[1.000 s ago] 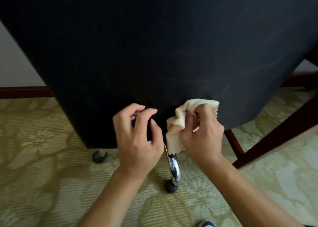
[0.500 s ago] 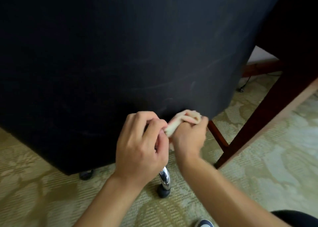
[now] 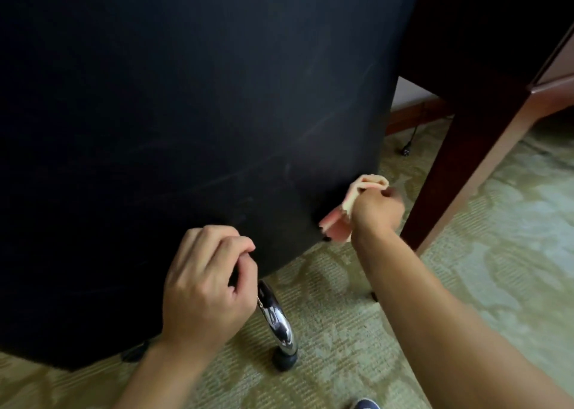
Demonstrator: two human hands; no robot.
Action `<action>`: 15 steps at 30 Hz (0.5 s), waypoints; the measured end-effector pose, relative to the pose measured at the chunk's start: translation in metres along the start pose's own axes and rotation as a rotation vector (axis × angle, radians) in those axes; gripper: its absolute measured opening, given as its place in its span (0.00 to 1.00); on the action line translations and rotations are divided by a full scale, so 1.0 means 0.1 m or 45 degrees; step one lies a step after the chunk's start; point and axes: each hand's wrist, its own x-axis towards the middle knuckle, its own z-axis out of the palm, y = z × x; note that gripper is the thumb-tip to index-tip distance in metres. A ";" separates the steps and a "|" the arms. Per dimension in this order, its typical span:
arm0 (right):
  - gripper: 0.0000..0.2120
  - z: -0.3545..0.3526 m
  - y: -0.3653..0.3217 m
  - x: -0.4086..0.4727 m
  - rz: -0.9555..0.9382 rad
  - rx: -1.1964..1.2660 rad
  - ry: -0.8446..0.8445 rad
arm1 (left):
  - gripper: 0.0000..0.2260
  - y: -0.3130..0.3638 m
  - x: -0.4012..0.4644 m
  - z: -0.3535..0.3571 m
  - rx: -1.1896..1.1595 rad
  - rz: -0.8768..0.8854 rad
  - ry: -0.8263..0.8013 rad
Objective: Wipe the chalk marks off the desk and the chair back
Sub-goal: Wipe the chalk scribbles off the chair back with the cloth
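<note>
Several faint chalk streaks (image 3: 323, 126) remain on the black fabric chair back (image 3: 186, 113). Right hand (image 3: 377, 213) grips a cream cloth (image 3: 348, 210) at its lower right corner; left hand (image 3: 202, 287) is curled, contents indiscernible. Wiping is judged incomplete.

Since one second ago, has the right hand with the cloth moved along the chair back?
Yes. The right hand with the cloth has moved right along the chair back, from beside the left hand to its lower right edge.

chair back (image 3: 186, 113) top cut off, cloth (image 3: 348, 210) blurred, right fingertips hidden
</note>
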 end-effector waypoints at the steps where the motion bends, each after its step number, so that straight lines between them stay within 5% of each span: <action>1: 0.12 0.05 0.00 0.00 -0.030 0.015 0.073 | 0.08 -0.01 0.01 0.01 0.000 0.015 -0.004; 5: 0.06 0.24 0.00 -0.34 -0.262 -0.133 0.268 | 0.07 -0.02 0.03 0.01 -0.034 -0.018 0.022; 15: 0.12 0.23 0.12 -1.43 -1.392 -0.278 -0.458 | 0.07 0.02 0.06 -0.14 -0.221 -0.166 0.027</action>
